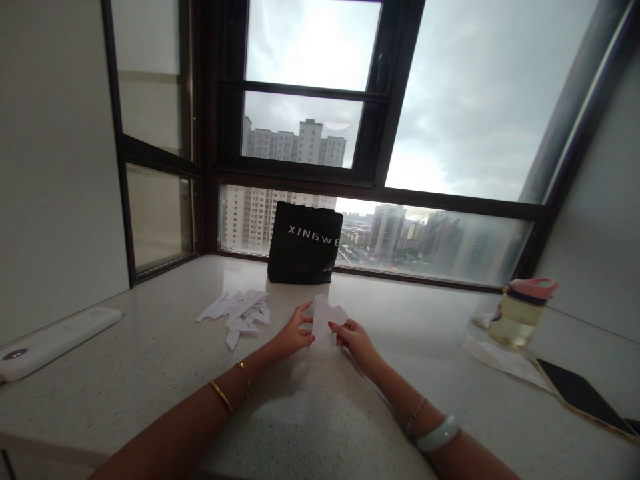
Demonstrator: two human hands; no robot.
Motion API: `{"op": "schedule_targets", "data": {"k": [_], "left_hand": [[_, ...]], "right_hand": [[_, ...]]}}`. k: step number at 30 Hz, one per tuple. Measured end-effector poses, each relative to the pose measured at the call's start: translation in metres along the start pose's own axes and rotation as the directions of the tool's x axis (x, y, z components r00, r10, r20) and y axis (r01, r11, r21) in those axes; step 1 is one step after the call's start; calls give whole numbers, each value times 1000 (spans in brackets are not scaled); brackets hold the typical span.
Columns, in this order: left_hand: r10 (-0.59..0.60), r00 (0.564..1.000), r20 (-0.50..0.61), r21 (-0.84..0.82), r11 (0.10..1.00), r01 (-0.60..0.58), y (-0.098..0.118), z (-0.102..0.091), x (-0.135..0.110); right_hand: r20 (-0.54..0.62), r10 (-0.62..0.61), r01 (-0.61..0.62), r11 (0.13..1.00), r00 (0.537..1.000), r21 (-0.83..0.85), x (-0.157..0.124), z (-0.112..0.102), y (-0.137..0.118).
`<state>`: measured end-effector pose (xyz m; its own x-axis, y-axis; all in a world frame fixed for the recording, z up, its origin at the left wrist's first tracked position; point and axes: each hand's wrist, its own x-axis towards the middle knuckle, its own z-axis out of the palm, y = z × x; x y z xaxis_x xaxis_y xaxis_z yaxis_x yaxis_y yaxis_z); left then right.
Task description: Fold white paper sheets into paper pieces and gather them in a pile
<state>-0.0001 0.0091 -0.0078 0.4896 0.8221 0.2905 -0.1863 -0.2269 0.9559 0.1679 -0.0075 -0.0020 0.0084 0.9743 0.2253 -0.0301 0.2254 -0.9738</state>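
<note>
Both my hands hold one small piece of white folded paper (pixel 325 315) just above the pale stone counter (pixel 310 413), near its middle. My left hand (pixel 294 335) pinches the paper's left edge with fingers and thumb. My right hand (pixel 354 337) grips its right lower edge. A loose pile of folded white paper pieces (pixel 240 311) lies on the counter to the left of my left hand.
A black bag with white lettering (pixel 305 243) stands at the back against the window. A bottle with a pink lid (pixel 523 312) sits on white paper at the right, beside a dark phone (pixel 580 395). A white flat device (pixel 53 340) lies at the far left.
</note>
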Motion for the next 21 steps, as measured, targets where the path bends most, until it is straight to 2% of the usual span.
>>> {"op": "schedule_targets", "data": {"k": [2, 7, 13, 18, 21], "left_hand": [[-26, 1000, -17, 12, 1000, 26, -2, -1, 1], [-49, 998, 40, -6, 999, 49, 5, -1, 0], [12, 997, 82, 33, 999, -15, 23, -5, -3], [95, 993, 75, 29, 995, -98, 26, -6, -3], [112, 993, 38, 148, 982, -117, 22, -8, -1]], "right_hand": [[-2, 3, -3, 1000, 1000, 19, 1, -1, 1], [22, 12, -13, 998, 1000, 67, 0, 1, 0], [95, 52, -63, 991, 994, 118, -1, 1, -6], [176, 84, -112, 982, 981, 153, -4, 1, -7], [196, 98, -130, 979, 976, 159, -4, 1, -6]]}}
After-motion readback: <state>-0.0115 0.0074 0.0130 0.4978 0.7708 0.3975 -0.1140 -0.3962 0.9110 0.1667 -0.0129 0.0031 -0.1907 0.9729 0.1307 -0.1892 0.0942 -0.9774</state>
